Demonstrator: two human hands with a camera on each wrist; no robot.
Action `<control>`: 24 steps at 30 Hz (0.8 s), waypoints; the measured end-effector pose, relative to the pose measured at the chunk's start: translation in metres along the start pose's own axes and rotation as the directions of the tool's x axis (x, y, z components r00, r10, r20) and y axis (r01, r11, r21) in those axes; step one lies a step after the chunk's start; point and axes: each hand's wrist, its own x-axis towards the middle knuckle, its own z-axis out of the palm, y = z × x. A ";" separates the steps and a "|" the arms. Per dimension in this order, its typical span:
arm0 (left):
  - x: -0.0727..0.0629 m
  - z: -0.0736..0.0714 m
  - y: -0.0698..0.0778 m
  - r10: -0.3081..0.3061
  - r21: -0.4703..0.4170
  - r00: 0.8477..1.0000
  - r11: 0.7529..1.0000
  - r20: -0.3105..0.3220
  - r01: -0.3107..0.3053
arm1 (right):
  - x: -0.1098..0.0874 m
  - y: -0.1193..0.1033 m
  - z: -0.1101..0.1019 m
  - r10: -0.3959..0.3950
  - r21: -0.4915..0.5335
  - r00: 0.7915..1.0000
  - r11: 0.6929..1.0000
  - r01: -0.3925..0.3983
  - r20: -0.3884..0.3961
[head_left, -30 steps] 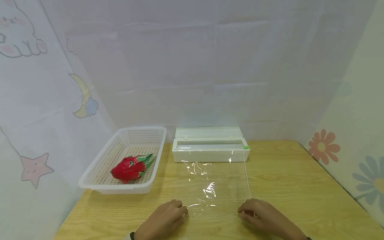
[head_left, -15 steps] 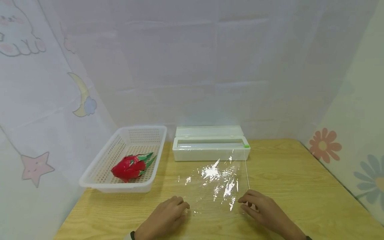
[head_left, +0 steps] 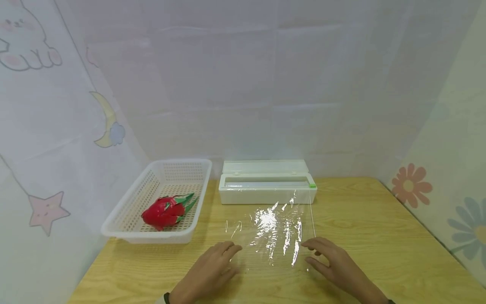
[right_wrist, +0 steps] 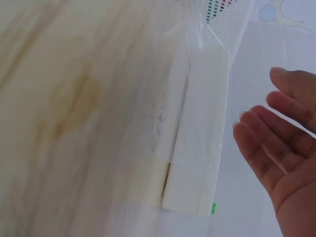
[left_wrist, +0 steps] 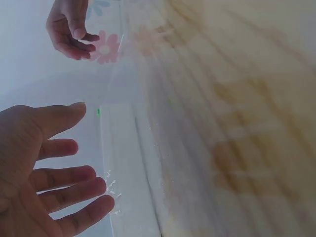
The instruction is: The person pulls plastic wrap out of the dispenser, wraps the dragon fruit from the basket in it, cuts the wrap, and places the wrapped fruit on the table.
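A clear sheet of cling film [head_left: 265,228], bright with reflections, stretches from a white film dispenser box [head_left: 265,196] over the wood table toward me. The box's lid stands raised, and a small green tab [head_left: 312,185] sits at its front right corner. My left hand [head_left: 212,268] is at the near left corner of the film, fingers loosely spread. Opposite it, my right hand [head_left: 334,261] has thumb and fingers apart by the right edge. Both wrist views show the left hand [left_wrist: 44,173] and right hand [right_wrist: 291,153] with extended fingers and nothing pinched.
At the left stands a white perforated basket [head_left: 108,230] holding a red dragon fruit [head_left: 161,214] with green tips. A pale cloth wall [head_left: 243,84] rises right behind the box. Printed side cloths flank the wooden table [head_left: 372,236].
Fingers of both hands have loosened and spread, letting go of the film. The right hand has risen slightly up the view. The film now lies with brighter, shifted reflections.
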 end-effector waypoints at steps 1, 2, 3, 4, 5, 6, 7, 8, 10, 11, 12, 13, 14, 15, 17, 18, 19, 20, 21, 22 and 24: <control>0.001 -0.001 0.000 0.000 0.001 1.000 1.000 -0.017 0.000 | 0.000 0.000 0.000 0.011 -0.012 1.000 1.000 -0.011 -0.007; 0.002 -0.002 -0.001 -0.001 0.004 0.999 1.000 -0.033 0.001 | 0.001 0.000 -0.001 0.018 -0.025 1.000 1.000 -0.018 -0.014; 0.002 -0.002 -0.001 -0.006 0.004 0.999 1.000 -0.047 0.006 | 0.001 0.000 -0.001 0.024 -0.035 1.000 0.999 -0.025 -0.018; 0.003 -0.003 -0.002 -0.014 0.001 0.998 1.000 -0.054 0.014 | 0.001 0.000 -0.001 0.027 -0.042 0.999 0.999 -0.028 -0.023; 0.004 -0.004 -0.003 -0.020 -0.003 0.998 1.000 -0.061 0.020 | 0.002 0.000 -0.001 0.029 -0.049 0.999 0.998 -0.030 -0.025; 0.004 -0.006 -0.003 -0.033 -0.007 0.997 0.999 -0.064 0.032 | 0.003 0.001 -0.001 0.026 -0.054 0.999 0.998 -0.027 -0.030; 0.005 -0.007 -0.004 -0.047 -0.011 0.997 0.999 -0.063 0.047 | 0.003 0.001 -0.002 0.025 -0.060 0.999 0.998 -0.027 -0.033; 0.005 -0.009 -0.004 -0.063 -0.019 0.996 0.998 -0.059 0.062 | 0.003 0.002 -0.002 0.025 -0.064 0.999 0.998 -0.027 -0.034; 0.005 -0.011 -0.005 -0.097 -0.032 0.994 0.995 -0.058 0.095 | 0.004 0.003 -0.003 0.020 -0.071 0.999 0.997 -0.023 -0.043; 0.006 -0.013 -0.005 -0.112 -0.040 0.992 0.993 -0.063 0.109 | 0.004 0.004 -0.004 0.019 -0.078 0.999 0.997 -0.023 -0.046; 0.007 -0.014 -0.005 -0.127 -0.046 0.990 0.991 -0.064 0.124 | 0.004 0.005 -0.004 0.016 -0.088 0.998 0.996 -0.021 -0.054; 0.007 -0.015 -0.005 -0.136 -0.048 0.988 0.990 -0.072 0.132 | 0.004 0.006 -0.004 0.017 -0.094 0.998 0.995 -0.022 -0.058; 0.007 -0.015 -0.005 -0.142 -0.052 0.986 0.989 -0.082 0.138 | 0.004 0.007 -0.005 0.018 -0.100 0.998 0.995 -0.025 -0.063; 0.008 -0.016 -0.005 -0.146 -0.054 0.985 0.988 -0.092 0.142 | 0.005 0.008 -0.005 0.018 -0.107 0.998 0.994 -0.026 -0.068; 0.008 -0.017 -0.005 -0.148 -0.055 0.984 0.988 -0.102 0.143 | 0.005 0.010 -0.005 0.026 -0.117 0.997 0.993 -0.034 -0.074; 0.008 -0.018 -0.005 -0.150 -0.052 0.983 0.988 -0.105 0.145 | 0.005 0.011 -0.005 0.030 -0.120 0.997 0.992 -0.039 -0.075; 0.008 -0.018 -0.005 -0.154 -0.047 0.982 0.988 -0.106 0.150 | 0.005 0.012 -0.005 0.034 -0.117 0.997 0.992 -0.042 -0.076; 0.008 -0.019 -0.005 -0.158 -0.046 0.982 0.987 -0.105 0.154 | 0.005 0.013 -0.006 0.037 -0.116 0.996 0.992 -0.046 -0.076; 0.008 -0.020 -0.006 -0.163 -0.045 0.981 0.986 -0.103 0.159 | 0.005 0.014 -0.005 0.040 -0.117 0.996 0.992 -0.049 -0.075; 0.008 -0.020 -0.006 -0.166 -0.043 0.981 0.986 -0.103 0.162 | 0.006 0.015 -0.005 0.046 -0.119 0.996 0.991 -0.055 -0.076; 0.008 -0.022 -0.007 -0.170 -0.034 0.979 0.985 -0.109 0.168 | 0.007 0.016 -0.006 0.058 -0.126 0.995 0.990 -0.067 -0.080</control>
